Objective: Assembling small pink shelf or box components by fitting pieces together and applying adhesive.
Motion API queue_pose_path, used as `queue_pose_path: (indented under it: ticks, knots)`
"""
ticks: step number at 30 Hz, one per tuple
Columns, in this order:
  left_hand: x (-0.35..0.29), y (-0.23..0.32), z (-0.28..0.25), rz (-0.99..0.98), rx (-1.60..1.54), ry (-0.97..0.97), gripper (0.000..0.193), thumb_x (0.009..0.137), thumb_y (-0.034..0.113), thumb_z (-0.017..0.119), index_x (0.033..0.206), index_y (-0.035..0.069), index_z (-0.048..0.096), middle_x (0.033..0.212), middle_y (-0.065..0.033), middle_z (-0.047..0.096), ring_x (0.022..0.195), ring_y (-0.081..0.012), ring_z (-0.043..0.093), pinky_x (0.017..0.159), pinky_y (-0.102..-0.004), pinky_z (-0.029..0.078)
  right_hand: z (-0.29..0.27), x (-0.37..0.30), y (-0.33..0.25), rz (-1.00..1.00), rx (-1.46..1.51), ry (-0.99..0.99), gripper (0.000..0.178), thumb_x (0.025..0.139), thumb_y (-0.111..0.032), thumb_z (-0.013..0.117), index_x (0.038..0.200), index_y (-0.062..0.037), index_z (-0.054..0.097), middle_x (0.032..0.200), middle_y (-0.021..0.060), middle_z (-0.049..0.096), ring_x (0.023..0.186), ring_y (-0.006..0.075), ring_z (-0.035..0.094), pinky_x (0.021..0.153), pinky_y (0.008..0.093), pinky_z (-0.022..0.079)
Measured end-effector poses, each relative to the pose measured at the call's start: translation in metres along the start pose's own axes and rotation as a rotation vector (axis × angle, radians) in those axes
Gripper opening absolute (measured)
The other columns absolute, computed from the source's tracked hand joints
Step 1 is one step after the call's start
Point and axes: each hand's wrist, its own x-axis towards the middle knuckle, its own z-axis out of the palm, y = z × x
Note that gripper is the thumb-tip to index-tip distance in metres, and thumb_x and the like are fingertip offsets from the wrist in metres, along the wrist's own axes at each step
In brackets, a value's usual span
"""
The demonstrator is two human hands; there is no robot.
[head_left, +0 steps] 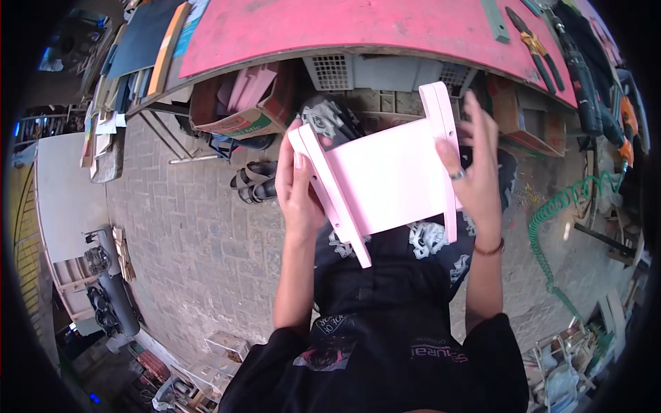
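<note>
Above my lap I hold a small pale pink piece of woodwork [389, 175], a flat panel set between two side boards with rounded ends. Small dark holes show along the side boards. My left hand [300, 189] grips the left board, its thumb on the near face and the other fingers mostly hidden behind. At the opposite side, my right hand [480, 168] has its thumb laid over the right board; its other fingers point upward past the edge and are slightly blurred. The piece tilts, its right end higher than its left.
Ahead stands a pink-topped workbench [330, 27] bearing pliers [535, 49] and a drill-like power tool [584, 89]. Beneath it are a cardboard box [237, 110] of pink parts and a grey crate [385, 72]. Sandals [256, 182] lie on the paving; a green coiled hose [540, 241] hangs at right.
</note>
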Motion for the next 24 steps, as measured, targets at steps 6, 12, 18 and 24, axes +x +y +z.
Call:
queue_pose_path:
  ticks: [6, 12, 18, 24]
  knots:
    - [0.004, -0.002, 0.006, -0.138, 0.221, -0.111, 0.067, 0.096, 0.011, 0.059, 0.153, 0.007, 0.025, 0.114, -0.0101, 0.059, 0.099, -0.0126, 0.057, 0.086, -0.0276, 0.048, 0.022, -0.012, 0.039, 0.178, 0.334, -0.222, 0.048, 0.097, -0.028, 0.063, 0.131, 0.0029, 0.049, 0.105, 0.0166, 0.067, 0.098, 0.0193, 0.065, 0.087, 0.0325, 0.049]
    - [0.005, -0.024, -0.008, -0.125, 0.288, -0.156, 0.057, 0.094, 0.007, 0.061, 0.144, 0.009, 0.033, 0.13, -0.0138, 0.057, 0.099, -0.0114, 0.058, 0.082, -0.0268, 0.051, 0.029, -0.028, 0.051, 0.177, 0.313, -0.239, 0.045, 0.096, -0.021, 0.063, 0.131, 0.0029, 0.048, 0.104, 0.016, 0.067, 0.094, 0.0193, 0.066, 0.085, 0.0332, 0.05]
    - [-0.014, -0.027, -0.014, -0.172, 0.456, -0.25, 0.077, 0.09, 0.007, 0.068, 0.153, 0.006, 0.023, 0.137, -0.0146, 0.05, 0.114, -0.018, 0.054, 0.099, -0.0323, 0.045, 0.025, -0.036, 0.043, 0.16, 0.35, -0.135, 0.047, 0.092, -0.014, 0.067, 0.131, 0.0025, 0.047, 0.105, 0.0129, 0.065, 0.095, 0.0167, 0.062, 0.086, 0.0309, 0.049]
    - [-0.045, -0.013, -0.015, -0.32, 0.253, -0.188, 0.076, 0.086, 0.007, 0.07, 0.149, -0.003, 0.029, 0.136, -0.0116, 0.049, 0.123, -0.0182, 0.049, 0.106, -0.0348, 0.04, 0.014, -0.035, 0.018, 0.2, 0.389, -0.067, 0.043, 0.095, -0.017, 0.065, 0.128, 0.0023, 0.046, 0.103, 0.0073, 0.058, 0.096, 0.0134, 0.055, 0.088, 0.029, 0.045]
